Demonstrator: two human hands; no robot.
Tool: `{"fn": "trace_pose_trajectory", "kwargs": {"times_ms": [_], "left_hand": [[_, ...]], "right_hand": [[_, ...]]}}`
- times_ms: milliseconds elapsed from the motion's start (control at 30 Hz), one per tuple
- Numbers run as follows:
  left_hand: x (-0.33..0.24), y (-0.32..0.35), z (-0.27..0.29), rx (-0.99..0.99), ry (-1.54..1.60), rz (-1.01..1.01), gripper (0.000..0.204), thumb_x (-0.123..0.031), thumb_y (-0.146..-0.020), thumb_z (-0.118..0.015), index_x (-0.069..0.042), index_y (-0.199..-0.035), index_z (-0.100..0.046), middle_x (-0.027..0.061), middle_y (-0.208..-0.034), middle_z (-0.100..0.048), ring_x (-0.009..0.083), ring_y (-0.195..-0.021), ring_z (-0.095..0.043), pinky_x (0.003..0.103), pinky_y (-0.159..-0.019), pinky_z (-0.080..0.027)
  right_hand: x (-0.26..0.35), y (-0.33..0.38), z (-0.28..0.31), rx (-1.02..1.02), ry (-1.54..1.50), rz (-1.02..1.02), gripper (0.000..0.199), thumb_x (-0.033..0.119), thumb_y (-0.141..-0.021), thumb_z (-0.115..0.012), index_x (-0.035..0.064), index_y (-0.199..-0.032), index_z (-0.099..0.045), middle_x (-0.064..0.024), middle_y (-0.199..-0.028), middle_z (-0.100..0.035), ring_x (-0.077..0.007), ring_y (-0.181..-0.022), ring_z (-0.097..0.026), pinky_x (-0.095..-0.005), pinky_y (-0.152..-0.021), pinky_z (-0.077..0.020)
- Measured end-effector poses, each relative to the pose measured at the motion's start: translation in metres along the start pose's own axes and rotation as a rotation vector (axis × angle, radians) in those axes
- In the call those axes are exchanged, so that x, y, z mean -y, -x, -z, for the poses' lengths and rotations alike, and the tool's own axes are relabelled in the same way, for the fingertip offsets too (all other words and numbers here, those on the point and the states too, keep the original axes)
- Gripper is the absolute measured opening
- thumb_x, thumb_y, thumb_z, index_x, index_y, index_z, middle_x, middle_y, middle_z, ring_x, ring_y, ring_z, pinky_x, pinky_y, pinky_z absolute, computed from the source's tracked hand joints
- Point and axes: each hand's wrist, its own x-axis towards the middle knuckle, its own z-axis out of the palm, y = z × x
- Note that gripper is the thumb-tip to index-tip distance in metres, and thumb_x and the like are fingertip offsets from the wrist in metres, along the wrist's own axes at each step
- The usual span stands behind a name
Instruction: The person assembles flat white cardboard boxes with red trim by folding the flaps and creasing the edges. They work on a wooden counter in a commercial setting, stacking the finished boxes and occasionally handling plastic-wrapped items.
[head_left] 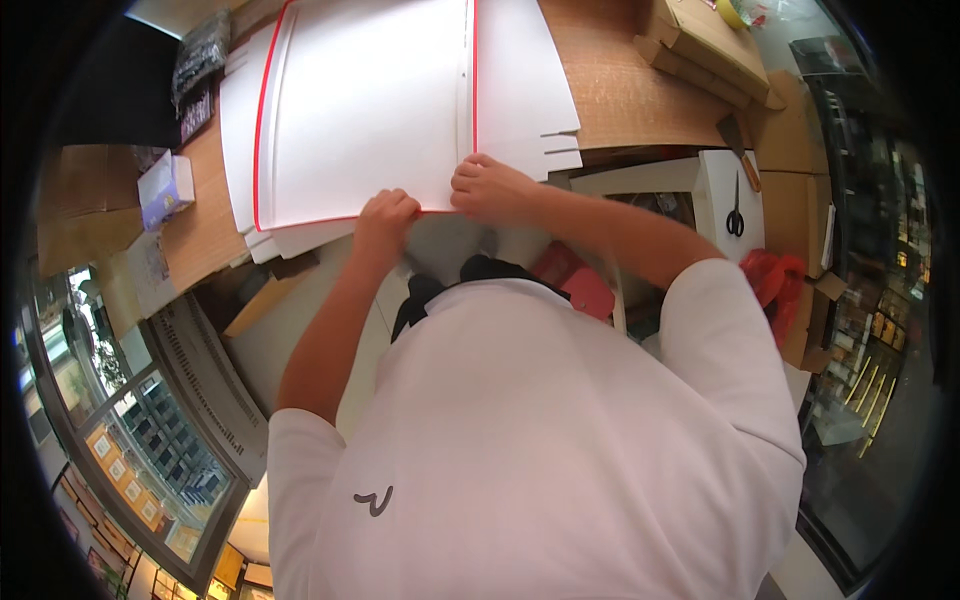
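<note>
A large white sheet with red edging (365,110) lies over wider white cardboard (525,90) with slotted ends. At its near edge, my left hand (386,225) is closed, fingers curled on the red border. My right hand (492,188) is also closed, gripping near the right near corner, where the red side edge meets the front edge. A narrow gap separates the two hands. Both thumbs are partly hidden, and the underside of the sheet cannot be seen.
The wooden table (615,90) extends beyond the cardboard. A tissue box (165,190) and a brown carton (90,205) stand left. To the right are a flat brown box (705,45), a scraper (738,145), black scissors (736,215) and a red plastic bag (775,285).
</note>
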Motion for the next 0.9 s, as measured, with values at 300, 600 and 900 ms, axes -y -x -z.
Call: {"fn": "trace_pose_trajectory", "kwargs": {"times_ms": [300, 600, 900], "left_hand": [[0.048, 0.036, 0.077, -0.658, -0.239, 0.321, 0.043, -0.022, -0.085, -0.067, -0.009, -0.124, -0.055, 0.0160, -0.121, -0.055, 0.0354, -0.113, -0.050, 0.044, -0.095, -0.040], [0.161, 0.094, 0.098, -0.132, 0.185, 0.877, 0.030, -0.026, -0.088, -0.061, 0.000, -0.103, -0.057, 0.0122, -0.082, -0.063, 0.0203, -0.074, -0.061, 0.034, -0.066, -0.049], [0.030, 0.109, 0.053, -0.135, 0.677, 0.611, 0.048, -0.006, -0.090, -0.056, 0.002, -0.135, -0.039, 0.0126, -0.117, -0.056, 0.0169, -0.104, -0.055, 0.030, -0.088, -0.045]], "right_hand": [[0.038, 0.042, 0.017, -0.642, -0.692, -1.047, 0.042, 0.032, -0.085, -0.065, 0.0037, -0.115, -0.058, -0.0091, -0.097, -0.060, -0.0241, -0.094, -0.058, -0.0386, -0.084, -0.0465], [0.063, 0.007, -0.016, -0.625, -1.600, -1.301, 0.023, 0.027, -0.091, -0.059, 0.0057, -0.100, -0.057, -0.0060, -0.075, -0.058, -0.0145, -0.061, -0.058, -0.0307, -0.053, -0.0487], [0.139, 0.109, 0.000, -0.953, -1.892, -1.399, 0.042, 0.024, -0.090, -0.059, 0.0122, -0.129, -0.047, -0.0060, -0.103, -0.061, -0.0217, -0.083, -0.063, -0.0323, -0.069, -0.0522]]}}
